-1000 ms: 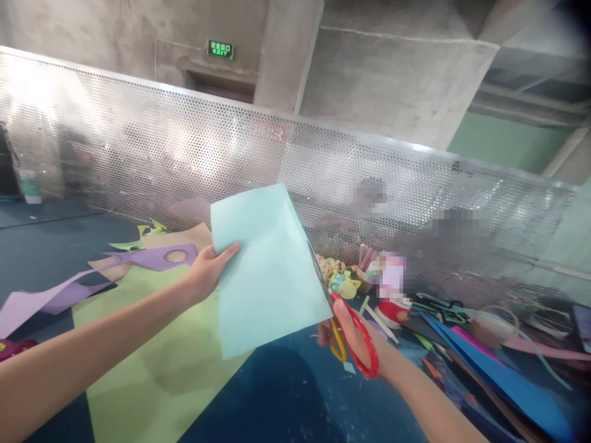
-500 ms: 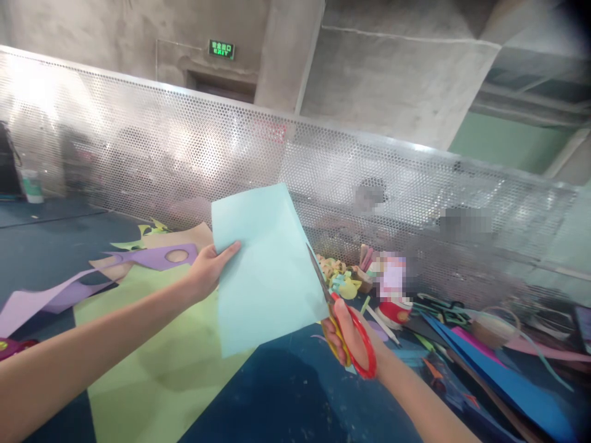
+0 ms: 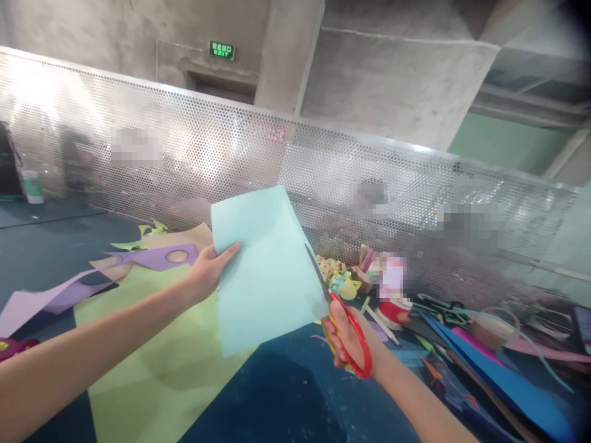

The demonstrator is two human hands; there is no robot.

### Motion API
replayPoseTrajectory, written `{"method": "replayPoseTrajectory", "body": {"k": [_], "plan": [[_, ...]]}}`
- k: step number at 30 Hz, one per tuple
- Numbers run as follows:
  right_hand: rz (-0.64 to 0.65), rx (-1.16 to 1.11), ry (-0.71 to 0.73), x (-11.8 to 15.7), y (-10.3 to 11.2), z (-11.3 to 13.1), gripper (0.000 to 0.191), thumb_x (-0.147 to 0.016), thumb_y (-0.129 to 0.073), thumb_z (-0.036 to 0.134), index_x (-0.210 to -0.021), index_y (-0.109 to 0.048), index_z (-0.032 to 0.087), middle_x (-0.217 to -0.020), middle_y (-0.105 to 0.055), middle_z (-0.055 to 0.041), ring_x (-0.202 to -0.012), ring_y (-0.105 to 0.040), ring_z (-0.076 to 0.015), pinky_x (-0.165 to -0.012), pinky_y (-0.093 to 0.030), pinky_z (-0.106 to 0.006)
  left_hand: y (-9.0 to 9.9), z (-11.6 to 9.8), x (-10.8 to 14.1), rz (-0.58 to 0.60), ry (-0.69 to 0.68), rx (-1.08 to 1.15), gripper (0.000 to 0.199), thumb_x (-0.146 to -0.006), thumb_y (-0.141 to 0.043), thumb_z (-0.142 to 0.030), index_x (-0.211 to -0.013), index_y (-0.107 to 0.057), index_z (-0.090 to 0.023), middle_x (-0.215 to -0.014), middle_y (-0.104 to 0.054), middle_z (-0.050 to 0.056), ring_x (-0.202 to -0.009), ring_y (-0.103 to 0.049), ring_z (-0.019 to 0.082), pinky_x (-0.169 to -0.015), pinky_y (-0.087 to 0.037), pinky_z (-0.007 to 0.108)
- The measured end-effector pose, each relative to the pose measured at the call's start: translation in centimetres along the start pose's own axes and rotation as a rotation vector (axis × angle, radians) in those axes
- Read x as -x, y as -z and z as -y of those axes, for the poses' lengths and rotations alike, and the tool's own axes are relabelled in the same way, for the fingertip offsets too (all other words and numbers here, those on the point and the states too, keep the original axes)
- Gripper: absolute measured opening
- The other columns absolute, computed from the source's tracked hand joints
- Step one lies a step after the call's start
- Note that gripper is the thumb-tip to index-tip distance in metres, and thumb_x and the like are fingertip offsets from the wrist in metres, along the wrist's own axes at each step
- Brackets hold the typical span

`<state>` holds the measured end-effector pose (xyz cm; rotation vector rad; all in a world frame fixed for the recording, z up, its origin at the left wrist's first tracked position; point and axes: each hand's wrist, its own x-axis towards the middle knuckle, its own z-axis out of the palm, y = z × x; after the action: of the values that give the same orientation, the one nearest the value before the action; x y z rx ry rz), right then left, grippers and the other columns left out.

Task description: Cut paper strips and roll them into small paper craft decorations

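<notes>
A light blue sheet of paper [image 3: 265, 271] is held up in the air by its left edge, pinched in my left hand [image 3: 211, 266] with the thumb on the near face. My right hand [image 3: 348, 335] grips scissors [image 3: 357, 344] with red and yellow handles. Their blades lie along the right edge of the sheet, pointing up and away. One blade passes in front of the paper; the other is hidden. Below the sheet a large light green paper [image 3: 161, 357] covers part of the dark blue surface.
Purple paper with a round hole [image 3: 178, 255] lies left, by beige paper. At right stand a red-and-white cup [image 3: 394, 312] and yellow paper curls [image 3: 346, 286]. Blue paper strips [image 3: 508, 381] lie nearer. A perforated metal panel [image 3: 184, 147] runs behind.
The scissor handles have come closer together in my right hand, and the blades have closed slightly along the paper's edge. My left hand stays in place.
</notes>
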<state>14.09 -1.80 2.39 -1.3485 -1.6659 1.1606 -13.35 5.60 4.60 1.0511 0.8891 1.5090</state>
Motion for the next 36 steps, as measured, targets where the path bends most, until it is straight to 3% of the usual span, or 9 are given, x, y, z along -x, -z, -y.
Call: {"method": "replayPoseTrajectory", "body": {"k": [5,8,12,17,20,23,25,30,36], "plan": [[0.057,-0.123,0.008,0.4,0.4,1.1,0.049,-0.075,-0.043,0.068,-0.063,-0.047,0.021,-0.061,-0.059,-0.0038,-0.063,-0.063,-0.0205,-0.066,-0.054,-0.036,-0.1,0.1,0.1,0.018,0.013,-0.017,0.032,-0.065,-0.073,-0.037,-0.089,-0.067,-0.016,-0.081,-0.072,0.007,-0.063,-0.066,0.018,-0.057,-0.056,0.028],[0.057,-0.129,-0.009,1.0,0.6,2.1,0.051,-0.076,-0.041,0.067,-0.085,-0.057,0.020,-0.081,-0.066,-0.0079,-0.073,-0.066,-0.0239,-0.075,-0.053,-0.039,-0.3,0.0,0.4,0.041,0.027,-0.041,0.033,-0.066,-0.072,-0.039,-0.090,-0.066,-0.017,-0.081,-0.072,0.006,-0.063,-0.066,0.018,-0.058,-0.056,0.029],[0.143,-0.145,0.075,1.3,0.9,2.4,0.059,-0.083,-0.028,0.065,-0.107,-0.057,0.020,-0.105,-0.065,-0.0084,-0.086,-0.065,-0.0240,-0.078,-0.053,-0.037,-0.8,-0.1,1.0,0.089,0.045,-0.060,0.035,-0.067,-0.071,-0.040,-0.092,-0.066,-0.016,-0.086,-0.071,0.007,-0.066,-0.066,0.018,-0.060,-0.056,0.029],[0.072,0.017,0.233,1.0,1.3,2.4,0.060,-0.084,-0.026,0.064,-0.095,-0.064,0.019,-0.090,-0.069,-0.0063,-0.086,-0.063,-0.0239,-0.082,-0.049,-0.034,-1.2,-0.1,1.5,0.117,0.052,-0.058,0.037,-0.068,-0.070,-0.041,-0.095,-0.065,-0.016,-0.091,-0.071,0.008,-0.071,-0.067,0.019,-0.062,-0.055,0.030],[0.028,0.069,0.285,1.0,1.1,2.6,0.059,-0.085,-0.025,0.063,-0.075,-0.063,0.020,-0.071,-0.067,-0.0052,-0.072,-0.062,-0.0217,-0.074,-0.050,-0.032,-1.4,-0.2,1.7,0.103,0.064,-0.063,0.035,-0.068,-0.070,-0.041,-0.091,-0.065,-0.016,-0.089,-0.071,0.007,-0.068,-0.066,0.018,-0.060,-0.055,0.029],[-0.042,0.080,0.237,1.1,0.6,2.4,0.058,-0.084,-0.025,0.064,-0.060,-0.055,0.021,-0.051,-0.057,-0.0032,-0.052,-0.058,-0.0189,-0.054,-0.049,-0.030,-1.4,-0.2,1.7,0.092,0.069,-0.071,0.035,-0.068,-0.070,-0.041,-0.090,-0.065,-0.015,-0.087,-0.071,0.008,-0.066,-0.066,0.018,-0.059,-0.055,0.028],[-0.093,0.056,0.169,1.1,0.3,1.8,0.054,-0.082,-0.029,0.065,-0.062,-0.053,0.021,-0.051,-0.056,-0.0028,-0.046,-0.058,-0.0182,-0.045,-0.047,-0.029,-1.4,-0.1,1.7,0.090,0.066,-0.070,0.035,-0.068,-0.070,-0.041,-0.091,-0.065,-0.015,-0.087,-0.071,0.007,-0.066,-0.066,0.018,-0.059,-0.055,0.029],[-0.183,0.012,0.060,0.6,0.3,0.1,0.046,-0.080,-0.036,0.065,-0.074,-0.052,0.021,-0.046,-0.053,-0.0001,-0.042,-0.060,-0.0203,-0.040,-0.046,-0.028,-1.2,0.0,1.6,0.084,0.070,-0.077,0.035,-0.067,-0.070,-0.042,-0.090,-0.065,-0.016,-0.084,-0.071,0.007,-0.065,-0.066,0.018,-0.058,-0.055,0.029],[-0.200,0.107,0.065,0.9,0.1,0.8,0.049,-0.080,-0.032,0.065,-0.064,-0.046,0.022,-0.035,-0.038,0.0045,-0.035,-0.055,-0.0187,-0.038,-0.046,-0.029,-1.2,0.0,1.4,0.090,0.070,-0.078,0.036,-0.067,-0.070,-0.043,-0.090,-0.066,-0.016,-0.083,-0.071,0.007,-0.064,-0.066,0.018,-0.058,-0.055,0.029]]}}
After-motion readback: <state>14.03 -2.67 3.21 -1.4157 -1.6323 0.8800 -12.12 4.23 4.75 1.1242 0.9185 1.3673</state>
